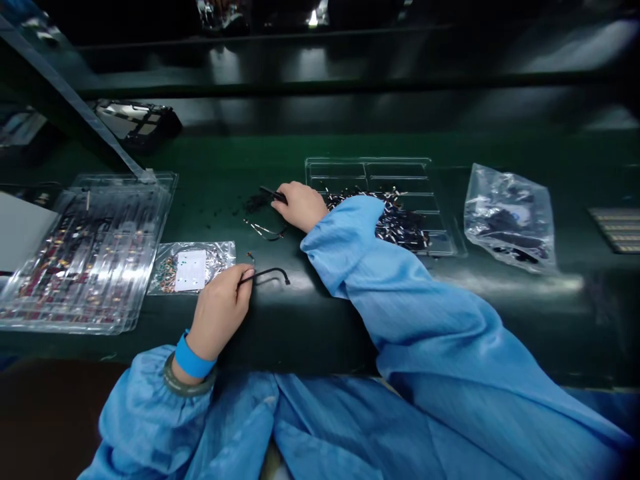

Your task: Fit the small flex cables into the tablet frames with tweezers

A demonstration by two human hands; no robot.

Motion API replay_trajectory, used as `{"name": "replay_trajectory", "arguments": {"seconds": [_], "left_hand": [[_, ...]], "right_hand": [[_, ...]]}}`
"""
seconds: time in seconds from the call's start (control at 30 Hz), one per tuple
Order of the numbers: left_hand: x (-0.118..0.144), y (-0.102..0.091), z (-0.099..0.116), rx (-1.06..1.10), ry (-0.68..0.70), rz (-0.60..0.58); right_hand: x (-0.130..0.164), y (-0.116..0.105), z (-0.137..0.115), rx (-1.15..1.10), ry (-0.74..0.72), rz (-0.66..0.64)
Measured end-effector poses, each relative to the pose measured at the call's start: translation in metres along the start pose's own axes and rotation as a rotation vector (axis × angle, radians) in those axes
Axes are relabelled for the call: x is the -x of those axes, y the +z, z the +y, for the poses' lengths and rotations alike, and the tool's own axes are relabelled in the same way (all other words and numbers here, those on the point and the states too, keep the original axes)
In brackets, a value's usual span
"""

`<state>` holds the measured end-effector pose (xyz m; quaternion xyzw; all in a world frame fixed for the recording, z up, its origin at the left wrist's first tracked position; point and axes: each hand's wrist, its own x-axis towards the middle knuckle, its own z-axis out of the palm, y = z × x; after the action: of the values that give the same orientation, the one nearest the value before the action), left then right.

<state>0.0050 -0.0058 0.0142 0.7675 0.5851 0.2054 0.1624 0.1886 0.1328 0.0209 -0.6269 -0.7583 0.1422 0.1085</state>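
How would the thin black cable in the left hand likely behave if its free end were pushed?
The black cable would probably flex but keep some shape, since it arches out from the left hand rather than hanging limp. It is likely light, being thin and pinched in the fingers. Its curved end may swing aside, as nothing grips it there.

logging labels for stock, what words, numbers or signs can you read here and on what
No text can be read.
White label on the small clear bag: any print too small and blurred.
Pale patch in the larger clear bag: too blurred to tell whether it bears print.
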Motion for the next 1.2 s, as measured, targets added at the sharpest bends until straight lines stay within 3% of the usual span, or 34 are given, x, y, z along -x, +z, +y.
{"name": "replay_trajectory", "arguments": {"seconds": [0.27, 0.43, 0.5, 0.57, 0.67, 0.83, 0.97, 1.2], "left_hand": [[0.006, 0.006, 0.001, -0.321, 0.177, 0.024], [0.011, 0.016, 0.005, -0.463, 0.304, 0.045], [0.014, 0.018, 0.005, -0.515, 0.374, 0.020], [0.015, 0.020, 0.006, -0.554, 0.413, -0.010], [0.017, 0.019, 0.008, -0.582, 0.429, -0.025], [0.018, 0.018, 0.010, -0.594, 0.433, -0.031], [0.019, 0.018, 0.011, -0.591, 0.425, -0.046], [0.021, 0.016, 0.011, -0.582, 0.434, -0.043]], "right_hand": [[-0.004, 0.004, -0.011, 0.236, -0.084, -0.028], [0.012, -0.006, -0.009, 0.094, -0.077, -0.014], [0.028, -0.011, -0.010, -0.018, -0.072, -0.083], [0.047, -0.013, -0.012, -0.092, -0.052, -0.242], [0.073, -0.008, -0.014, -0.079, -0.001, -0.386], [0.095, 0.005, -0.004, -0.094, 0.061, -0.185], [0.100, 0.011, 0.007, -0.210, -0.070, -0.092], [0.094, 0.017, 0.001, -0.078, -0.200, -0.213]]}}
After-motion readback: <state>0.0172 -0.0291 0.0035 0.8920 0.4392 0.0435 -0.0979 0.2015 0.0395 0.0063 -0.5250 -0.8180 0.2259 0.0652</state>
